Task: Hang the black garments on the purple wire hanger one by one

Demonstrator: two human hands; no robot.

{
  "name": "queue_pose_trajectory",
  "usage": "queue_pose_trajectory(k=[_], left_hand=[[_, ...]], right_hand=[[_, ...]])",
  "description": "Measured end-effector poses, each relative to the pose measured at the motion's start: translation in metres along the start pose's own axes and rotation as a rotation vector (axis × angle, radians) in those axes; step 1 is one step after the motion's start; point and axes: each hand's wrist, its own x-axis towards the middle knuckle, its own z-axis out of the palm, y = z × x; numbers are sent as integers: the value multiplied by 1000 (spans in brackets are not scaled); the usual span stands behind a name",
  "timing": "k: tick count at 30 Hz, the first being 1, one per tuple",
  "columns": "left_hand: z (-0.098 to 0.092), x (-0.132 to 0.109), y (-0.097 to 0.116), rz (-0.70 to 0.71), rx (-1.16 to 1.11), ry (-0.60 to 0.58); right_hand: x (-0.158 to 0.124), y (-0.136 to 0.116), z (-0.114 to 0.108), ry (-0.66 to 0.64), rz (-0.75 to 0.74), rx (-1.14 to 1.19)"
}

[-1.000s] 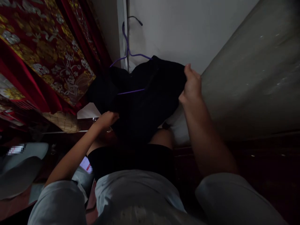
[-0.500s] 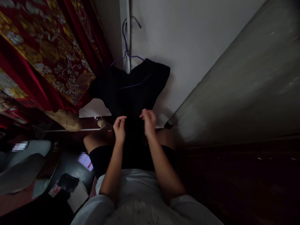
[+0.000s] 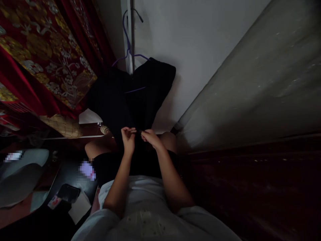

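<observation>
Head view shows your left hand [image 3: 128,138] and right hand [image 3: 150,137] close together at frame centre, each with fingers pinched narrow on the lower edge of the black garment [image 3: 140,100]. It hangs above them from a purple hanger [image 3: 135,89] against the white wall [image 3: 200,40], with a red patterned curtain [image 3: 45,50] at upper left.

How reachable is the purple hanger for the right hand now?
Probably yes: the right hand pinches the black garment's hem, and nothing blocks the way up to the purple hanger.

Purple hanger [image 3: 127,47] at twelve o'clock on the white upright [image 3: 130,33], black garment [image 3: 150,83] draped directly over it.
</observation>
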Motion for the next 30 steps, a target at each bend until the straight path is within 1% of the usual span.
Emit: queue_pose_trajectory(k=[2,4,5,8,13,15,16,18,19,20,21,22,23,25,26,27,28,30], left_hand=[[-1,-4,-13,-21,150,-76],[-3,-8,-18,4,276,-136],[-4,-8,-18,25,317,-145],[-7,-8,-13,74,390,-119],[-11,-5,-5,119,515,-54],[-12,-3,-6,124,536,-63],[-13,-1,-8,126,549,-85],[-13,2,-12,129,592,-144],[-13,3,-15,130,615,-175],[-12,5,-17,131,635,-200],[-11,6,-19,132,652,-217],[-9,8,-19,136,666,-230],[-7,10,-19,143,681,-249],[-4,14,-16,163,717,-309],[-3,18,-13,173,735,-354],[-2,22,-9,181,753,-406],[-2,28,-4,186,772,-460],[0,42,12,189,805,-554]], right_hand=[[-2,-1,5,-19,-22,0],[-2,-3,9,-36,-38,2],[-2,-5,11,-40,-45,3],[-4,-11,17,-57,-65,35],[-15,-16,23,-76,-32,291],[-15,-22,21,-69,-26,334],[-13,-29,18,-58,-23,341],[-4,-56,9,-9,-37,392],[2,-77,3,23,-61,416],[8,-102,-3,66,-116,476],[14,-130,-8,80,-197,499],[18,-159,-14,78,-289,488],[20,-187,-18,62,-349,465],[19,-233,-24,11,-398,437],[16,-248,-25,-14,-413,425],[12,-257,-26,-34,-423,412],[8,-261,-26,-49,-438,401],[4,-257,-26,-65,-475,382]])
